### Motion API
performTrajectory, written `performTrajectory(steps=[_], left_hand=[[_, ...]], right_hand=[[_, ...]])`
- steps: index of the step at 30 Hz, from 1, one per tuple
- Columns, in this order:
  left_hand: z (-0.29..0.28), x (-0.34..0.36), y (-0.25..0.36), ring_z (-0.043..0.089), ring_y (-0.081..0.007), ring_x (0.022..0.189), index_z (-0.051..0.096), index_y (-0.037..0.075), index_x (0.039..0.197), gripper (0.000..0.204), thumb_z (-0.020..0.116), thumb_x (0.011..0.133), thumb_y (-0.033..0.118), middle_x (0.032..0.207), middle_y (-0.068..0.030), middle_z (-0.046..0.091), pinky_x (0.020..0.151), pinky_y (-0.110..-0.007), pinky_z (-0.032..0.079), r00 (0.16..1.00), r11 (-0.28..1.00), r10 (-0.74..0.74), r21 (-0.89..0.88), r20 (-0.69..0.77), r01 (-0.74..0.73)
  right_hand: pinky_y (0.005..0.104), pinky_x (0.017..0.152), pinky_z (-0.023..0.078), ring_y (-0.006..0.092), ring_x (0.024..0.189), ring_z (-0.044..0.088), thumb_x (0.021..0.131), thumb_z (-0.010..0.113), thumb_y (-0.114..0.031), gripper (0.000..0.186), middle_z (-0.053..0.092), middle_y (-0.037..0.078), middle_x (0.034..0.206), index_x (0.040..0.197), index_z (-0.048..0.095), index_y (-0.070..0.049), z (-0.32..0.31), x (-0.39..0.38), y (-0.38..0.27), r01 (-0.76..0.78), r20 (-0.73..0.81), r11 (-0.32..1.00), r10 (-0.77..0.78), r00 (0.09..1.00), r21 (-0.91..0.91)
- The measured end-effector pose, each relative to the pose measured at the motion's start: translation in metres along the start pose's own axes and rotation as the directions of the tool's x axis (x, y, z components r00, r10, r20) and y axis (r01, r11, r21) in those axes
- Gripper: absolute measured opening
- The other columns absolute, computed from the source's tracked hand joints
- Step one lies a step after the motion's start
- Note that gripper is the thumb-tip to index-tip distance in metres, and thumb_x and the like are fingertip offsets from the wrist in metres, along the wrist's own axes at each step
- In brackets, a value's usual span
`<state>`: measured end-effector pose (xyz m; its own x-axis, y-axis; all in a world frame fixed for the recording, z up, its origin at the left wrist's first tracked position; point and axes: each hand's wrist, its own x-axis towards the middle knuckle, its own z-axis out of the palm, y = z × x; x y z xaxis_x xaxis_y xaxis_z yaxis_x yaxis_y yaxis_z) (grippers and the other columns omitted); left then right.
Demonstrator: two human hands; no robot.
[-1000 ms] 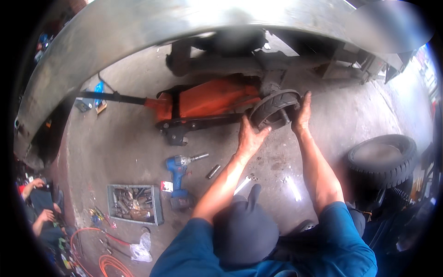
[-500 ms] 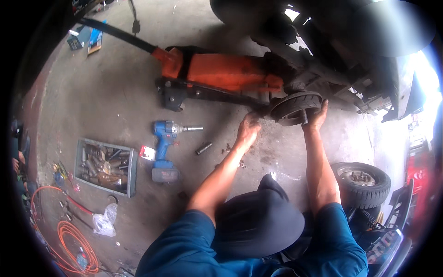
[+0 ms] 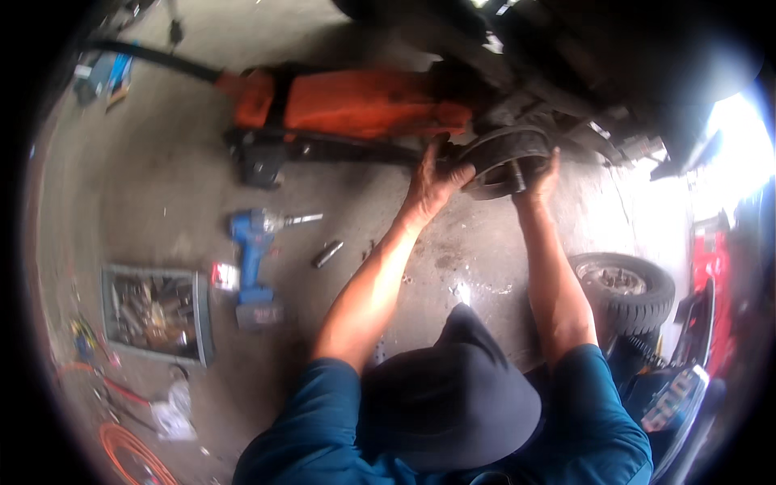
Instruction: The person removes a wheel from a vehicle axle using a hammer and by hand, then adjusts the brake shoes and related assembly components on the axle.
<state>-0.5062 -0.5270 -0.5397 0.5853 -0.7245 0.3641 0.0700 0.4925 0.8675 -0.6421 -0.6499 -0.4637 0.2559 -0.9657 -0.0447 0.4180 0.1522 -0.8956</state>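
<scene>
Thumb (image 3: pixel 462 175) spread wide from its fingers, the left hand (image 3: pixel 428 187) meets the left rim of a drum brake assembly (image 3: pixel 501 149); the right hand (image 3: pixel 545 181) lies against its right side, how tightly closed I cannot tell. The drum brake assembly sits between both, its spindle (image 3: pixel 518 175) pointing nearly down the view, nearer the right hand. Leftward and beyond stretches an orange floor jack (image 3: pixel 347 101); a tyred wheel (image 3: pixel 647 307) lies right of the right forearm (image 3: pixel 556 283).

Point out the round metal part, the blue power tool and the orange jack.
Round metal part (image 3: pixel 509 149), head view: upper curve.
Blue power tool (image 3: pixel 252 260), head view: handle.
Orange jack (image 3: pixel 347 103), head view: orange body.
</scene>
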Motion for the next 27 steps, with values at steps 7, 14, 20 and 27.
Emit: performTrajectory(steps=[7, 14, 20, 27], left_hand=[[0.0, 0.008, 0.028, 0.04, -0.0348, 0.13, 0.016, -0.002, 0.146, 0.124, 0.089, 0.058, 0.046, 0.138, -0.0314, 0.037, 0.109, -0.04, 0.033, 0.93, 0.979, 0.057, 0.16, 0.364, -0.123], [0.026, 0.02, 0.059, 0.049, -0.0267, 0.118, 0.038, -0.007, 0.132, 0.072, 0.077, 0.074, 0.013, 0.13, -0.02, 0.049, 0.105, -0.036, 0.034, 0.958, 0.821, -0.027, 0.553, 0.286, -0.142], [0.017, 0.037, 0.064, 0.052, -0.0249, 0.113, 0.046, -0.008, 0.127, 0.064, 0.077, 0.078, 0.019, 0.123, -0.0166, 0.056, 0.102, -0.036, 0.037, 0.902, 0.723, -0.129, 0.662, 0.411, -0.198], [0.017, 0.037, 0.074, 0.057, -0.0171, 0.101, 0.048, -0.003, 0.127, 0.046, 0.065, 0.086, 0.012, 0.115, -0.0093, 0.059, 0.089, -0.032, 0.043, 0.881, 0.745, -0.314, 0.667, 0.355, -0.003]], right_hand=[[0.0404, 0.092, 0.049, 0.0299, 0.105, 0.058, 0.088, 0.056, -0.055, 0.075, 0.055, 0.02, 0.123, 0.135, 0.042, 0.001, -0.012, 0.016, 0.008, -0.074, -0.09, 0.98, 0.092, 0.992, 0.186], [0.0395, 0.091, 0.044, 0.0294, 0.099, 0.063, 0.087, 0.05, -0.061, 0.068, 0.069, 0.018, 0.098, 0.104, 0.067, 0.003, -0.007, 0.009, 0.01, 0.057, -0.326, 0.964, -0.143, 0.935, -0.259], [0.0365, 0.089, 0.047, 0.0284, 0.095, 0.066, 0.082, 0.052, -0.064, 0.063, 0.071, 0.013, 0.092, 0.091, 0.073, -0.006, -0.027, 0.008, 0.011, 0.094, -0.094, 0.941, -0.131, 0.987, -0.325], [0.036, 0.097, 0.047, 0.0279, 0.111, 0.059, 0.068, 0.073, -0.066, 0.096, 0.062, 0.021, 0.115, 0.124, 0.049, 0.008, -0.037, 0.0, 0.038, 0.323, 0.119, 0.946, -0.318, 0.941, -0.023]])
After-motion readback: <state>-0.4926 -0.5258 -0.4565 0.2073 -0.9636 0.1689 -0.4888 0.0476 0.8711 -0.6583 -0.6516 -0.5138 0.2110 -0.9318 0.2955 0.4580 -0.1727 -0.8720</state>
